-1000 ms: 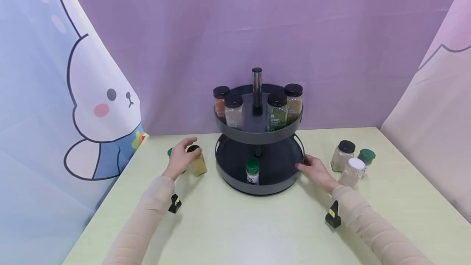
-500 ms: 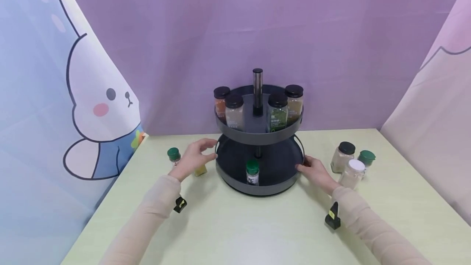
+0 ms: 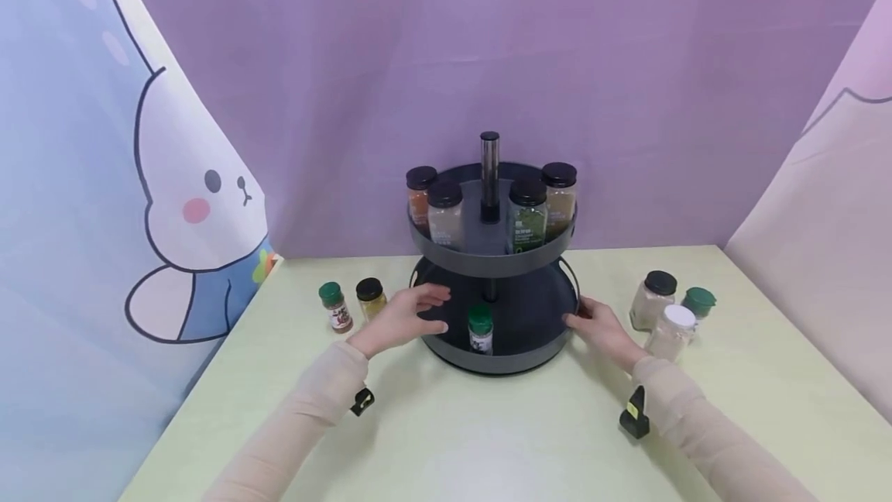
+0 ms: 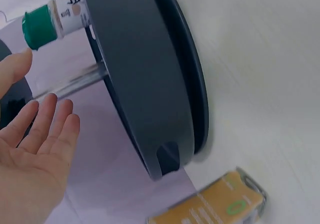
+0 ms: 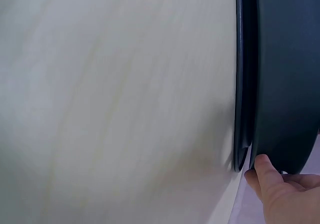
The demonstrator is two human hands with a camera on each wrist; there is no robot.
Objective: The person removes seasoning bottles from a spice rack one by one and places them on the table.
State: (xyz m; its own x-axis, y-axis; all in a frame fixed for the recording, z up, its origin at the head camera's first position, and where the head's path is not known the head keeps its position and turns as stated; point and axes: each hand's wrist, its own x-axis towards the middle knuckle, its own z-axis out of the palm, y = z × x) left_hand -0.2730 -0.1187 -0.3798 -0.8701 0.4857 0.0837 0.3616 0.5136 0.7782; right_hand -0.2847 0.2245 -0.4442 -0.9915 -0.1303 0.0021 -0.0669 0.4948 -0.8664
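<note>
My left hand [image 3: 404, 318] is over the left rim of a dark two-tier turntable rack [image 3: 496, 363], its fingers spread and holding nothing. A small green-capped spice jar [image 3: 481, 330] stands on the lower tier just right of its fingertips. In the left wrist view the palm shows bare, with the thumb near the jar's green cap [image 4: 40, 27]. My right hand [image 3: 602, 330] grips the lower tier's right edge at the handle cutout. The right wrist view has its fingers [image 5: 266, 171] curled on that rim [image 5: 287, 83].
On the upper tier stand several black-capped spice jars [image 3: 527, 219]. Left of the rack are a green-capped jar [image 3: 337, 310] and a black-capped yellow jar [image 3: 371, 299]. A black-capped jar [image 3: 653, 302], a white-capped jar [image 3: 670, 335] and a green-lidded jar [image 3: 699, 302] are at the right.
My left hand has moved right, from above the yellow jar to the lower tier beside the green-capped jar. The right hand has stayed on the rim.
</note>
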